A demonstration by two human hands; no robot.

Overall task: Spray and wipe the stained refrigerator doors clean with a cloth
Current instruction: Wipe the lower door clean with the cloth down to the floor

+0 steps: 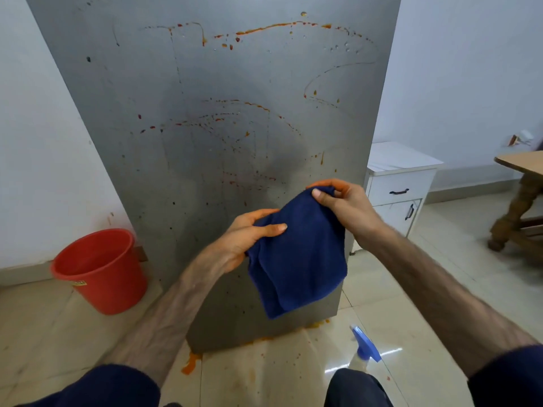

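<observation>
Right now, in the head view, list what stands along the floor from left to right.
Red bucket → refrigerator door → spray bottle → white cabinet → wooden table.

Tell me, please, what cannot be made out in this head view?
- Spray bottle: body hidden behind the knee.
- Refrigerator door: top cut off by the frame; the cloth covers part.
- Red bucket: contents not visible.
- Wooden table: blurred, cut off at right.

- Stained refrigerator door (223, 142) blocks everything from 10 to 1 o'clock.
- Red bucket (100, 271) stands at 9 o'clock, beside the door.
- Spray bottle (365, 348) stands at 5 o'clock on open floor (411, 289).
- White cabinet (402, 183) at 2 o'clock.
</observation>
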